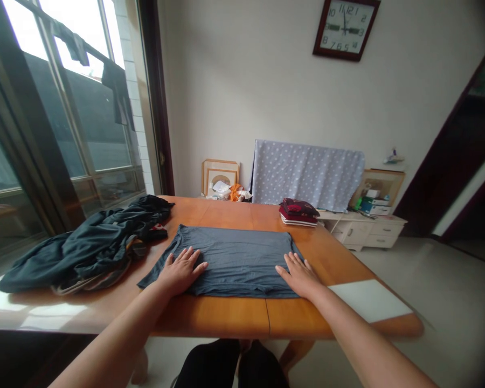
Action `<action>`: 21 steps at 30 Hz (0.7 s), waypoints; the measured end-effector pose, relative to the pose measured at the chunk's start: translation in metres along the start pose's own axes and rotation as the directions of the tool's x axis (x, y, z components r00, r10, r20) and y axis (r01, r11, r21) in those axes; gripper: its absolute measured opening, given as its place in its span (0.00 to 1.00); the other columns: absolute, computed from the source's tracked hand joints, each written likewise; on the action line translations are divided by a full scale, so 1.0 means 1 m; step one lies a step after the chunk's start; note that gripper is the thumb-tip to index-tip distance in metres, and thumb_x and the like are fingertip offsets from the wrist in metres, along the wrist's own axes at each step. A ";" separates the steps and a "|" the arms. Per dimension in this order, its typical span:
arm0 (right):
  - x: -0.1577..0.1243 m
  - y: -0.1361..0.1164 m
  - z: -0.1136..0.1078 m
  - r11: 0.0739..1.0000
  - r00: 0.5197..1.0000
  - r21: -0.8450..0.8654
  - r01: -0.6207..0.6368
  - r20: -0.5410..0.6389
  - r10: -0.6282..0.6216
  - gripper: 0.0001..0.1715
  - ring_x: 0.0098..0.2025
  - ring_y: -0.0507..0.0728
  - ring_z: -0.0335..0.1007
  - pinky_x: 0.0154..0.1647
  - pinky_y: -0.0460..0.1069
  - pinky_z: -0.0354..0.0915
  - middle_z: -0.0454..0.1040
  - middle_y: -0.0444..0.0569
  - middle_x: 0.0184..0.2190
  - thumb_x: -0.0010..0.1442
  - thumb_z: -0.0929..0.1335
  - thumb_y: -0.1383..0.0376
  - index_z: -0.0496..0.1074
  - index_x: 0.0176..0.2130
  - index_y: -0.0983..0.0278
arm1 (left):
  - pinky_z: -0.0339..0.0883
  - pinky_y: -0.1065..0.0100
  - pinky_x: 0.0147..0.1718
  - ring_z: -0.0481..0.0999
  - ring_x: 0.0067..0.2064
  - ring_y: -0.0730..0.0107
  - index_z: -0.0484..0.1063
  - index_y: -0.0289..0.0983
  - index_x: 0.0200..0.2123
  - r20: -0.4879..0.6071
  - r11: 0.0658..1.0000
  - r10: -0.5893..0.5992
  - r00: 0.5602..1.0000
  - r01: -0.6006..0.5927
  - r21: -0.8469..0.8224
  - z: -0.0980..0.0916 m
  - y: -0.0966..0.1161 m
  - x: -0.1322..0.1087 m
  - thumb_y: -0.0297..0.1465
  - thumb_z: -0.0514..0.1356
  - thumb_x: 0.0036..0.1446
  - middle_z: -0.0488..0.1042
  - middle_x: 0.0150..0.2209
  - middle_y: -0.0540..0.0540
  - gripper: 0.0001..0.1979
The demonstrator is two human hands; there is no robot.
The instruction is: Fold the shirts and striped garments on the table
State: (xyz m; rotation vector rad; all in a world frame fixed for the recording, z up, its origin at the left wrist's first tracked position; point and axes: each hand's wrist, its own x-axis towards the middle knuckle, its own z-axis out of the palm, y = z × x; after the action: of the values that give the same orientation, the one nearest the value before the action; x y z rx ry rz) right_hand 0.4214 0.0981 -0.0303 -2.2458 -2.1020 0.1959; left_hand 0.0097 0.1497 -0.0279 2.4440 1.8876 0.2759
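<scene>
- I see left hand (181, 269) and right hand (297, 275) open, palms flat on grey shirt (234, 253), spread between them on the counter (226, 315).
- Smoothing step, I judge; any fold calls for pinching an edge.

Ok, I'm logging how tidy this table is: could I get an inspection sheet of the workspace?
Surface: wooden table, glossy orange top.
Job's things: grey garment spread flat near the front edge.
Clutter: pile of dark clothes at left; folded stack at far side; white sheet at right corner.
Hands: left hand and right hand open, palms flat on the garment.
Cables: nothing seen.
Surroundings: window at left, wall clock, polka-dot cloth, white cabinet.
</scene>
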 end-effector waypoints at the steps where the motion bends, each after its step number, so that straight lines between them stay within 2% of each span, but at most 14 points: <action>1: -0.003 -0.001 0.001 1.000 1.000 0.001 -0.009 -0.017 0.009 0.53 0.75 0.63 0.31 0.73 0.61 0.30 0.40 0.56 0.74 0.66 0.50 0.37 0.44 0.73 0.69 | 0.36 0.41 0.67 0.45 0.74 0.52 0.58 0.44 0.69 -0.012 1.000 -0.008 1.000 0.008 0.000 -0.001 0.001 -0.002 0.55 0.44 0.66 0.52 0.72 0.40 0.35; 4: -0.012 -0.003 0.005 1.000 0.997 0.003 0.019 -0.068 -0.019 0.53 0.76 0.62 0.31 0.73 0.61 0.30 0.40 0.55 0.74 0.66 0.49 0.37 0.44 0.73 0.69 | 0.36 0.39 0.67 0.46 0.73 0.50 0.58 0.43 0.69 -0.040 1.000 -0.013 0.999 0.012 -0.020 -0.005 0.007 -0.014 0.55 0.44 0.66 0.53 0.72 0.39 0.36; 9: -0.025 -0.004 0.019 1.000 0.997 0.001 0.026 -0.070 -0.026 0.52 0.75 0.63 0.34 0.73 0.63 0.33 0.44 0.55 0.74 0.65 0.51 0.38 0.48 0.73 0.68 | 0.40 0.39 0.67 0.50 0.72 0.48 0.63 0.45 0.66 -0.016 0.997 0.016 1.000 -0.017 -0.073 -0.011 0.018 -0.041 0.56 0.46 0.65 0.56 0.71 0.39 0.34; 13: -0.034 -0.004 0.030 0.997 0.984 -0.005 0.072 -0.161 -0.071 0.50 0.75 0.65 0.36 0.72 0.65 0.36 0.46 0.55 0.73 0.65 0.52 0.39 0.51 0.72 0.67 | 0.43 0.41 0.67 0.51 0.72 0.48 0.66 0.42 0.63 -0.112 0.997 0.030 0.993 -0.038 -0.071 -0.014 0.022 -0.059 0.52 0.45 0.67 0.59 0.69 0.37 0.31; 18: -0.046 -0.005 0.047 0.995 0.973 -0.008 0.103 -0.207 -0.103 0.49 0.74 0.66 0.40 0.72 0.66 0.37 0.52 0.57 0.72 0.65 0.53 0.40 0.56 0.70 0.68 | 0.44 0.41 0.67 0.55 0.70 0.47 0.69 0.41 0.60 -0.163 0.992 0.016 0.987 -0.036 -0.120 -0.013 0.024 -0.078 0.51 0.47 0.67 0.63 0.67 0.37 0.29; 21: -0.050 -0.002 0.052 0.996 0.954 0.028 0.090 -0.290 -0.078 0.46 0.73 0.66 0.45 0.72 0.64 0.40 0.56 0.58 0.70 0.65 0.53 0.41 0.60 0.68 0.68 | 0.48 0.47 0.67 0.61 0.68 0.51 0.71 0.41 0.58 -0.293 0.969 -0.027 0.956 -0.047 -0.241 -0.012 0.022 -0.086 0.48 0.49 0.67 0.68 0.64 0.39 0.25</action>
State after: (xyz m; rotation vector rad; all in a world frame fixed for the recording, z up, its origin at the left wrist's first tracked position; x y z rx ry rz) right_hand 0.4095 0.0456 -0.0787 -2.0132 -2.0124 -0.0886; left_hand 0.0078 0.0606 -0.0224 2.3497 1.8077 0.8645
